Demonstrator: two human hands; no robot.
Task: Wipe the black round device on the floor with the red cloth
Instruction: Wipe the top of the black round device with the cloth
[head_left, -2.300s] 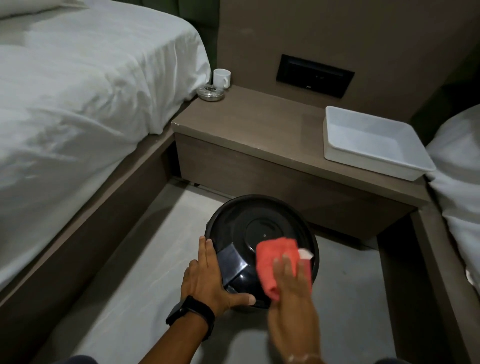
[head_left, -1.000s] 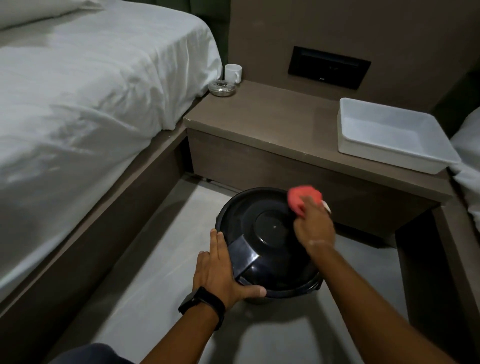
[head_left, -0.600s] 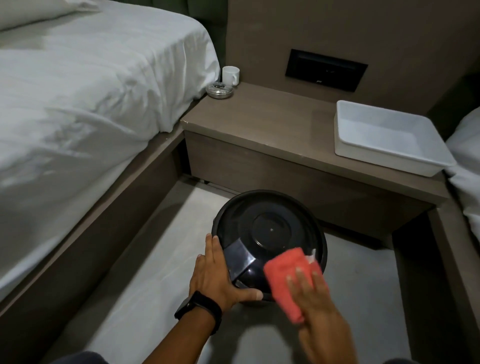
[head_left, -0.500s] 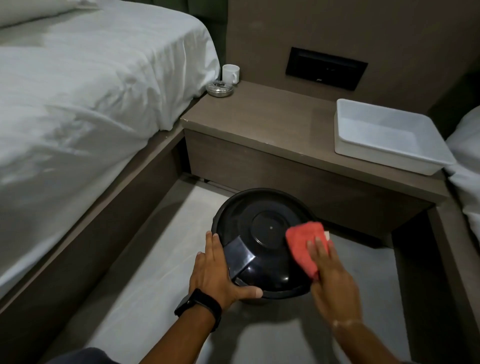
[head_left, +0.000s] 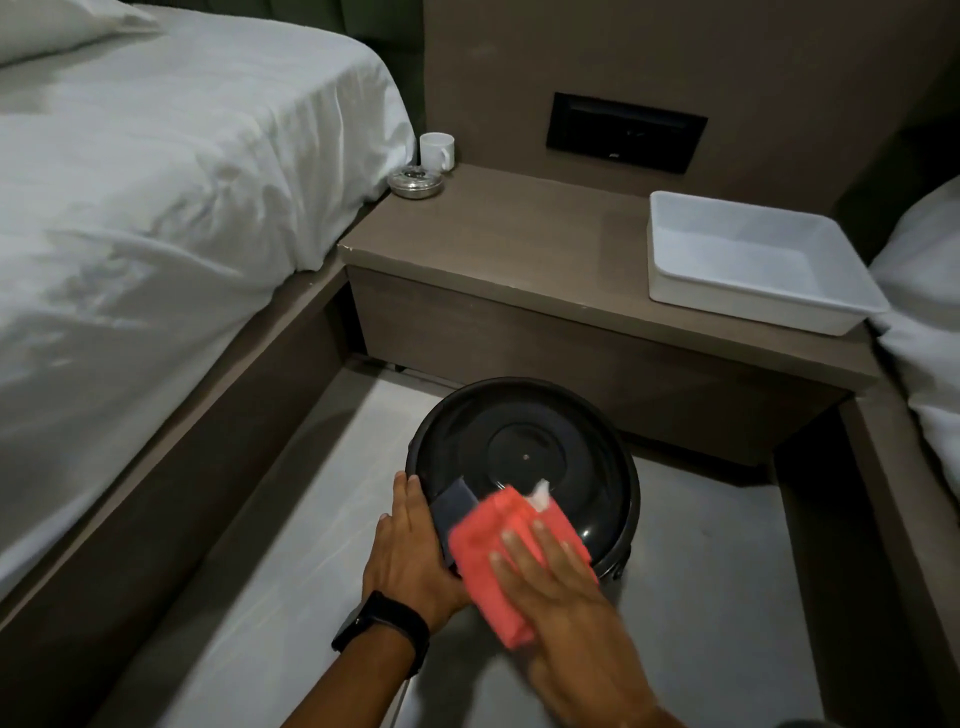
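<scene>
The black device (head_left: 524, 441) lies ahead of the right hand (head_left: 550, 577), fingers flat on the red cloth (head_left: 480, 564); the left hand (head_left: 410, 551) braces its rim, fingers straight.

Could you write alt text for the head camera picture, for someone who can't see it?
A person's right hand presses a red cloth onto a black round device on the floor, while the left hand rests against its side. Behind, a bedside table holds a white tray.

The right hand (head_left: 558, 590) has swept the red cloth (head_left: 488, 556) from 3 to 6 o'clock on the black round device (head_left: 524, 457). It now apparently overlaps the left hand (head_left: 408, 551).
</scene>
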